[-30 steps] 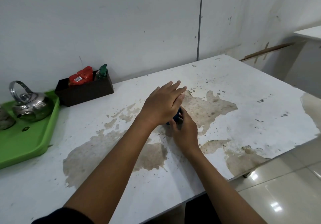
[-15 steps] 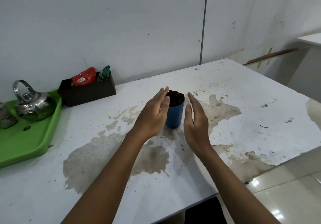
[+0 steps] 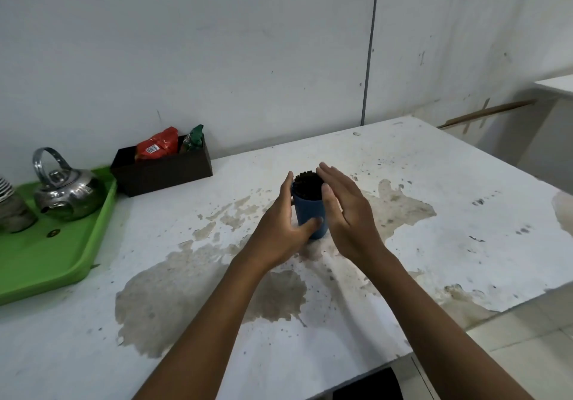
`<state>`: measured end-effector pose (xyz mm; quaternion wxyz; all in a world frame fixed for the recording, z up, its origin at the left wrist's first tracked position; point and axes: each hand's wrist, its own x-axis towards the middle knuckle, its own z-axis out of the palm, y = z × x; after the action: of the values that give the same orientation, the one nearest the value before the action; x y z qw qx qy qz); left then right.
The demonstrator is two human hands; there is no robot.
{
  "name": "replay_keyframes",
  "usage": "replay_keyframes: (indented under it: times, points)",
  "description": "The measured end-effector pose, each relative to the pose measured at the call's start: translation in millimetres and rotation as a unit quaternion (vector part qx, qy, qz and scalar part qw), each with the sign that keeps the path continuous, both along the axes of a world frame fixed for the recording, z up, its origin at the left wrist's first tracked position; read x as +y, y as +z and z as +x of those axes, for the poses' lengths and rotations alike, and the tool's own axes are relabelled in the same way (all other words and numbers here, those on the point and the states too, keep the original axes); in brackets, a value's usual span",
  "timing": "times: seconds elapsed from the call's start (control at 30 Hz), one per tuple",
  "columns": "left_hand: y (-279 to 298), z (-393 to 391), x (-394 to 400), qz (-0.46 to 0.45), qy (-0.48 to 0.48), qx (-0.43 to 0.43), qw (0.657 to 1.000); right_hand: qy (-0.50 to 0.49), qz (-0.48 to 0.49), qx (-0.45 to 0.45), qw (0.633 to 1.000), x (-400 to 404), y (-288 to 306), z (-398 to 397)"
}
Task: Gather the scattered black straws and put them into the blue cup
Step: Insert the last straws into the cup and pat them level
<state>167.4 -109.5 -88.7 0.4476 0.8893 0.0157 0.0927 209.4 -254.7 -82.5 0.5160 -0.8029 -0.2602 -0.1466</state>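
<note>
The blue cup (image 3: 310, 213) stands upright in the middle of the worn white table (image 3: 434, 213), packed with black straws (image 3: 307, 184) whose ends just top its rim. My left hand (image 3: 280, 229) wraps the cup's left side, thumb across its front near the base. My right hand (image 3: 345, 210) is flat and open against the cup's right side, fingers reaching up by the straw ends. No loose straws show on the table.
A dark brown box (image 3: 161, 170) with red and green packets sits at the back left by the wall. A green tray (image 3: 52, 244) with a steel kettle (image 3: 66, 193) lies at the far left. The table's right edge drops to a tiled floor (image 3: 527, 353).
Both hands have closed in on the cup: the left now grips it, the right rests beside it. One second ago the hands covered the cup.
</note>
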Motion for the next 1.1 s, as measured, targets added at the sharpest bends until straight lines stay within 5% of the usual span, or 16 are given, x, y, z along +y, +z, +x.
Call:
replay_keyframes:
  times: [0.2, 0.4, 0.57, 0.7, 0.83, 0.97, 1.1]
  points:
    - [-3.9, 6.9, -6.2, -0.020, 0.030, -0.020, 0.999, 0.002, -0.273, -0.145, 0.951, 5.7, 7.7, 8.4]
    - [-9.5, 11.2, -13.7, -0.060, 0.075, -0.002, 0.995, 0.002, -0.263, -0.133, 0.956, 16.5, 19.8, 15.0]
    - [-14.7, 9.3, -15.6, -0.072, 0.080, 0.003, 0.994, 0.021, -0.351, -0.184, 0.918, 21.6, 19.9, 24.0]
    - [-14.6, 7.6, -11.9, -0.085, 0.067, 0.003, 0.994, 0.043, -0.299, -0.144, 0.942, 18.2, 23.8, 23.5]
    - [-13.7, 7.0, -10.7, -0.104, 0.062, 0.010, 0.993, -0.008, -0.047, 0.011, 0.999, 5.4, 15.8, 11.5]
    - [-15.3, -0.1, -4.9, -0.096, 0.023, 0.016, 0.995, -0.029, 0.051, 0.115, 0.992, 3.8, -11.8, 5.1]
    - [-13.6, -14.3, 11.0, 0.036, -0.003, 0.025, 0.999, 0.002, 0.086, 0.158, 0.984, 10.5, -24.0, 9.5]
